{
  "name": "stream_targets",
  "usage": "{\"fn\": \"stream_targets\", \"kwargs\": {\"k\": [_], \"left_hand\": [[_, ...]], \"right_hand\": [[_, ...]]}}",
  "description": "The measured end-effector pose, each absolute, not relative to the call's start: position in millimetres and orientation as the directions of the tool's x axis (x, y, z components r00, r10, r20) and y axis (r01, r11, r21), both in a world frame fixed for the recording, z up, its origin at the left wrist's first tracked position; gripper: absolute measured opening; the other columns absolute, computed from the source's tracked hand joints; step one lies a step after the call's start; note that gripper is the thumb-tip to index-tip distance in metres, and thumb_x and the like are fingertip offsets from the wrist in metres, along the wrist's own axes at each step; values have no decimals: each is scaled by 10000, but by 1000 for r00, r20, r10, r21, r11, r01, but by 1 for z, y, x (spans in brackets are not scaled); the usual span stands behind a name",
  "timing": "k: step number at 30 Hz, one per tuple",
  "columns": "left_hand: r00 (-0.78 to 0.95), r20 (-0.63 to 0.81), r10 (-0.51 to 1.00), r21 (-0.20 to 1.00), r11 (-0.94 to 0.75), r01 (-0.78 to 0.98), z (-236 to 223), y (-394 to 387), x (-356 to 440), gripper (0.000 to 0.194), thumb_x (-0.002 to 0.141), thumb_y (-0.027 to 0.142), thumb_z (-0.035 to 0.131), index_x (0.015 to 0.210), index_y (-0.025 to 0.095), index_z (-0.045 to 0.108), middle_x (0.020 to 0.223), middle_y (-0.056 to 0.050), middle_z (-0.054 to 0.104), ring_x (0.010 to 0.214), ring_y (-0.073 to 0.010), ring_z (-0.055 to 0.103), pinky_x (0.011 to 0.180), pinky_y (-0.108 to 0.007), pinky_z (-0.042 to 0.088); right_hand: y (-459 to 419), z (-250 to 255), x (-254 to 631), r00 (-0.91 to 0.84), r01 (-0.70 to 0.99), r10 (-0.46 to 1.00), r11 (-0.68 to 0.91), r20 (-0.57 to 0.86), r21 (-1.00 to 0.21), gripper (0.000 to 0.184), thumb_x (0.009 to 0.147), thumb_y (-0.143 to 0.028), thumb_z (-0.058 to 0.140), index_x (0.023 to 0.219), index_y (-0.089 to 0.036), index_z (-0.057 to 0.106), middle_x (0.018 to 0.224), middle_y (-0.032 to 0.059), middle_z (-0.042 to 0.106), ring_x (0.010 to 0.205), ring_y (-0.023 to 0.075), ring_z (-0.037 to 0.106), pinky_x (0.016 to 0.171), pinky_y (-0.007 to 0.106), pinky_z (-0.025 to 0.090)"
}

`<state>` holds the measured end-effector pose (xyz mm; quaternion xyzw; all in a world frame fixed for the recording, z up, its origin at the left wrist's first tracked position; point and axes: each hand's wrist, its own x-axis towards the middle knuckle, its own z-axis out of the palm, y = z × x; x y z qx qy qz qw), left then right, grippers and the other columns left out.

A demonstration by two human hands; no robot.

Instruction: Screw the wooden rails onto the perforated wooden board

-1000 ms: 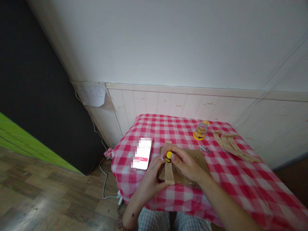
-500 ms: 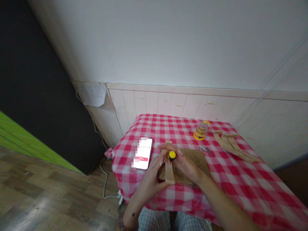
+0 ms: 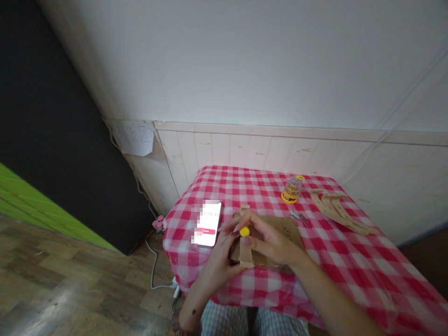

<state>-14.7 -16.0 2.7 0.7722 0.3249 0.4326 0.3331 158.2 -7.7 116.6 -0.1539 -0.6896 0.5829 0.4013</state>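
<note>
One yellow-topped handle (image 3: 244, 231) stands over one pale wooden strip (image 3: 246, 257), pinched narrowly between the thumb and fingers of a person's right hand (image 3: 271, 239). The left hand (image 3: 222, 252) curves along the strip's left side, thumb at the near end; its other fingers are partly hidden, and whether they grip cannot be told. Beneath the strip lies one brown board (image 3: 282, 229), marked on the right with a cluster of small dark spots.

Just beyond the board's far right corner sit several slim metal pieces (image 3: 299, 217), too small to count surely. Farther off stands the one container (image 3: 292, 189), clear-walled with yellow at top and base, holding many small yellowish items. To its right, curved wooden pieces (image 3: 343, 215) overlap, their number unclear. One phone (image 3: 210, 224), its screen lit, lies left of the hands on the worktop (image 3: 241, 179), spread with a red-and-white checked cloth (image 3: 353, 270).
</note>
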Motion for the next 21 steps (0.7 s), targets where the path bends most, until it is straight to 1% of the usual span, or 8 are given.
{"fn": "stream_targets", "kwargs": {"k": [3, 6, 8, 10, 12, 15, 19, 21], "left_hand": [[430, 467, 772, 802, -575, 161, 10, -17, -14, 707, 830, 327, 820, 1439, 299, 461, 1494, -113, 486, 1374, -345, 466, 1107, -539, 437], [436, 474, 764, 803, -579, 143, 16, -19, -13, 665, 841, 313, 816, 1412, 296, 475, 1455, -99, 516, 1360, -321, 481, 1123, -518, 425], [433, 478, 764, 802, -581, 139, 17, -19, -13, 580, 846, 303, 810, 1346, 285, 515, 1446, -93, 519, 1365, -317, 474, 1133, -512, 415], [431, 473, 768, 805, -576, 142, 17, -19, -13, 483, 849, 293, 803, 1260, 274, 551, 1433, -89, 524, 1364, -317, 472, 1129, -506, 419], [434, 467, 771, 803, -575, 156, 17, -19, -14, 483, 841, 297, 812, 1247, 273, 553, 1424, -89, 524, 1372, -324, 460, 1126, -510, 423], [434, 458, 776, 799, -573, 182, 14, -19, -14, 612, 831, 319, 822, 1351, 288, 501, 1438, -99, 510, 1382, -334, 448, 1123, -530, 426], [418, 441, 795, 802, -557, 214, 8, -19, -14, 683, 830, 335, 816, 1413, 300, 462, 1428, -108, 525, 1343, -333, 495, 1105, -544, 445], [410, 447, 795, 799, -561, 218, 5, -18, -14, 703, 822, 335, 820, 1423, 294, 458, 1440, -116, 521, 1358, -344, 482, 1110, -554, 435]], "right_hand": [[-6, 110, 160, -581, -243, 737, 248, 345, -938, 260, 958, -460, 638, 1024, -252, 498, 943, 10, 585, 868, 154, 588, 797, 322, 500], [-5, 103, 161, -541, -267, 757, 258, 366, -928, 275, 967, -499, 611, 1032, -261, 488, 826, -34, 514, 728, 124, 516, 695, 261, 459], [-5, 100, 162, -548, -274, 751, 254, 367, -928, 315, 989, -558, 533, 1097, -262, 524, 837, -22, 527, 741, 133, 516, 731, 278, 466], [-5, 97, 163, -579, -250, 742, 232, 338, -940, 418, 1021, -601, 405, 1168, -250, 579, 912, 15, 572, 836, 157, 556, 838, 323, 473], [-6, 96, 165, -606, -211, 740, 204, 292, -956, 481, 1043, -588, 333, 1204, -241, 625, 999, 44, 597, 948, 178, 578, 935, 358, 451], [-5, 96, 168, -610, -150, 751, 204, 253, -967, 463, 1041, -569, 369, 1218, -247, 651, 1089, 63, 615, 1056, 202, 582, 994, 388, 432], [-3, 102, 166, -561, -134, 753, 328, 345, -935, 403, 998, -589, 477, 1064, -240, 669, 990, 48, 619, 963, 187, 589, 905, 364, 476], [-3, 107, 163, -552, -158, 738, 366, 390, -917, 369, 978, -577, 531, 1015, -232, 656, 1005, 49, 619, 976, 182, 589, 906, 358, 482]]}}
